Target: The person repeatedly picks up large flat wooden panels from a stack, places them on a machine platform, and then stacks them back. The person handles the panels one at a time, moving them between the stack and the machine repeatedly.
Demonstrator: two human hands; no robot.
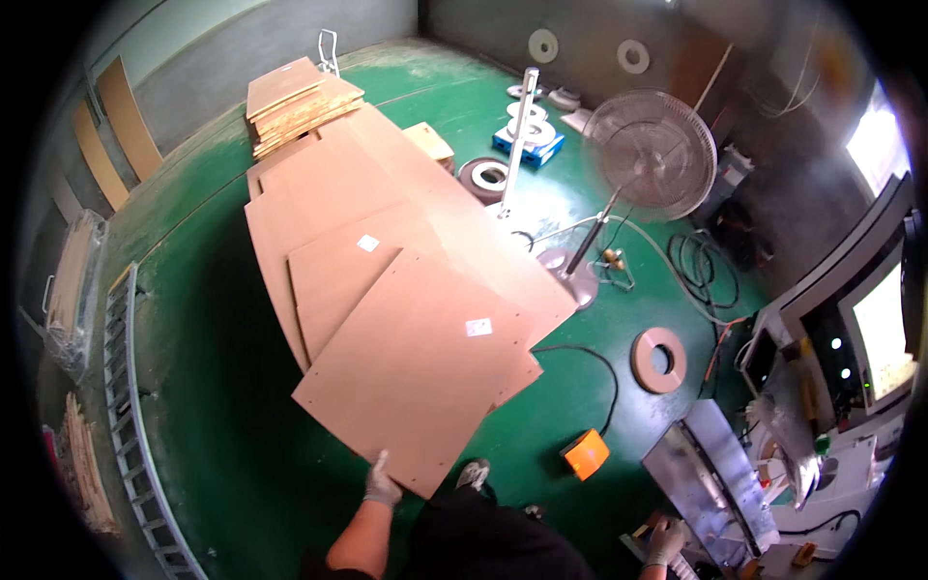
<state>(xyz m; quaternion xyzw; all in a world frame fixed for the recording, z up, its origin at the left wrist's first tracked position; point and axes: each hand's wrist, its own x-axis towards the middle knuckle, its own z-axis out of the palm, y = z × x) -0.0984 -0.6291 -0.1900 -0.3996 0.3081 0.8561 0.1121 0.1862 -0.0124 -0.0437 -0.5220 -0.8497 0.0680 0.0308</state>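
A brown board [416, 372] with small holes near its edges and a white label [478, 328] lies tilted on top of other brown boards. My left hand [382, 482], in a pale glove, grips its near edge, the thumb on the upper face and the other fingers mostly hidden. Beneath it, a second labelled board [353, 261] rests on larger brown panels [425, 184]. At the lower right, my gloved right hand [665, 539] is at a machine with a metal plate [710, 474]. Its fingers look curled, and what they hold is unclear.
A pedestal fan [652, 155] stands beyond the boards. An orange foot pedal [586, 453] with a cable and a roll of brown edge banding [659, 360] lie on the green floor. A metal ladder [130, 416] is at left; a board stack [300, 101] is at the back.
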